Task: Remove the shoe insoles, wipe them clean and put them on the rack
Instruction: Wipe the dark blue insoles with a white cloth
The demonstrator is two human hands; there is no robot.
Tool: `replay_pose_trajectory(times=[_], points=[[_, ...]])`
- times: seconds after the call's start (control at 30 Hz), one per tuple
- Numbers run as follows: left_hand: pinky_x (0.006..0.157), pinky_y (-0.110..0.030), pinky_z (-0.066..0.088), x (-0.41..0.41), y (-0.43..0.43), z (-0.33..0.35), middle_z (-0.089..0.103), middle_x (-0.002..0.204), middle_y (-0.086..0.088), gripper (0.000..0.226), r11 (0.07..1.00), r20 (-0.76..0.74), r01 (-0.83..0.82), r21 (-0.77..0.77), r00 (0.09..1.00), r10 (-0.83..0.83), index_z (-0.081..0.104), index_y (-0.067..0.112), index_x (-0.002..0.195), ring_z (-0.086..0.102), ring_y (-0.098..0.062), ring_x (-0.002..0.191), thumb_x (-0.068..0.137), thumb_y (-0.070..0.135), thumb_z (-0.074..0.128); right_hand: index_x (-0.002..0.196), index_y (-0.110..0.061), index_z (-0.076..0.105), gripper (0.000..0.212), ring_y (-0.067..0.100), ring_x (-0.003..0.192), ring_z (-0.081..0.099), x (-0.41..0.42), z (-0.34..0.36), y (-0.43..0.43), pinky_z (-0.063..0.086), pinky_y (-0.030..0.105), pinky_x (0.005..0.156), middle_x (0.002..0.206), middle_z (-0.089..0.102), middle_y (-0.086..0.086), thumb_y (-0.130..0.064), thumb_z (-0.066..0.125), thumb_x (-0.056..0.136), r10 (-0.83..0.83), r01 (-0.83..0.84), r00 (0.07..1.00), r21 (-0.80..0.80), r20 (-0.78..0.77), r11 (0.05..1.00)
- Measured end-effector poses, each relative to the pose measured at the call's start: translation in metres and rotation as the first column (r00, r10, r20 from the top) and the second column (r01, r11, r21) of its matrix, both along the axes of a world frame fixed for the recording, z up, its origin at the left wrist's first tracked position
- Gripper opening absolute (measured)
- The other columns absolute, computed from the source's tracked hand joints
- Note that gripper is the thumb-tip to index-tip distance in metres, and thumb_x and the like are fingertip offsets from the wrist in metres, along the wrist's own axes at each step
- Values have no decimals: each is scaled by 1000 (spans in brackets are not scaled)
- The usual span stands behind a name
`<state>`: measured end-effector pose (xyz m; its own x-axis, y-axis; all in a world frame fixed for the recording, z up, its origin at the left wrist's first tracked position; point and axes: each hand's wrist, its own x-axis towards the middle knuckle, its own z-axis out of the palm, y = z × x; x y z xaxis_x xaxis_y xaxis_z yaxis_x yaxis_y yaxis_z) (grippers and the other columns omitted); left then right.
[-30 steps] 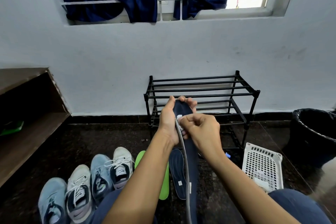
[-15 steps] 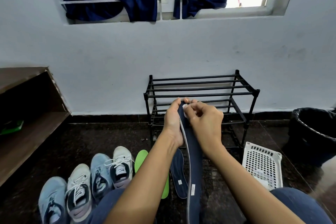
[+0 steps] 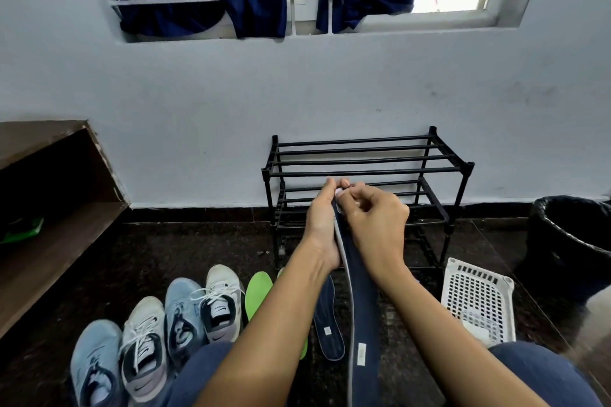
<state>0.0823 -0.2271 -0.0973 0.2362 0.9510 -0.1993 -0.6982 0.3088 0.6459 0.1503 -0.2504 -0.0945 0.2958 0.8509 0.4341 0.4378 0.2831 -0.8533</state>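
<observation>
A long dark blue insole point(image 3: 362, 307) with a grey edge stands almost on edge in front of me. My left hand point(image 3: 322, 218) grips it from the left near its far tip. My right hand point(image 3: 373, 221) pinches a small white wipe point(image 3: 340, 192) against that tip. A second dark blue insole point(image 3: 327, 320) and a green insole point(image 3: 258, 294) lie on the floor below my arms. The black metal rack point(image 3: 367, 162) stands against the wall just beyond my hands, its top bars bare.
Several sneakers point(image 3: 185, 311) line the dark floor at lower left. A white plastic basket point(image 3: 479, 304) sits right of the rack, with a black bin point(image 3: 575, 241) beyond it. A wooden shelf point(image 3: 56, 235) runs along the left wall.
My right hand has slid the wipe up the insole from mid-length to its far tip. Both hands have risen slightly toward the rack.
</observation>
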Motion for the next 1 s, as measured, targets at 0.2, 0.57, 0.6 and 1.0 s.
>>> replay_pose_trajectory(times=[0.2,0.57,0.6,1.0], points=[[76,-29,51,-16,9,8,58,67,-2,47,997,97,-75,34,993,72,53,13,75,64,-19,73,102,45,32,74,-14,74,11,8,43,52,3,4,-16,47,17,54,52,61,2,-11,68,82,347,-420,889,-227,-299,879],[70,-26,55,-7,3,-1,69,85,-3,55,997,-63,2,82,998,3,64,15,103,67,-17,80,103,49,20,77,-19,74,6,9,57,59,2,-1,-7,40,5,61,63,67,-2,-19,70,82,61,-62,998,12,31,998],[66,-25,55,-10,4,1,67,81,-3,55,997,-35,-2,80,999,5,63,14,101,66,-16,80,103,48,20,75,-18,73,8,9,53,59,2,-1,-10,44,8,59,59,66,0,-17,70,82,140,-142,989,-40,-41,989],[72,-28,54,-8,0,-1,66,83,-1,56,997,-92,13,82,996,-5,65,15,108,66,-16,80,103,49,21,77,-19,74,6,8,60,61,1,-1,-4,41,7,61,64,67,-4,-23,71,81,14,-15,998,14,54,1000]])
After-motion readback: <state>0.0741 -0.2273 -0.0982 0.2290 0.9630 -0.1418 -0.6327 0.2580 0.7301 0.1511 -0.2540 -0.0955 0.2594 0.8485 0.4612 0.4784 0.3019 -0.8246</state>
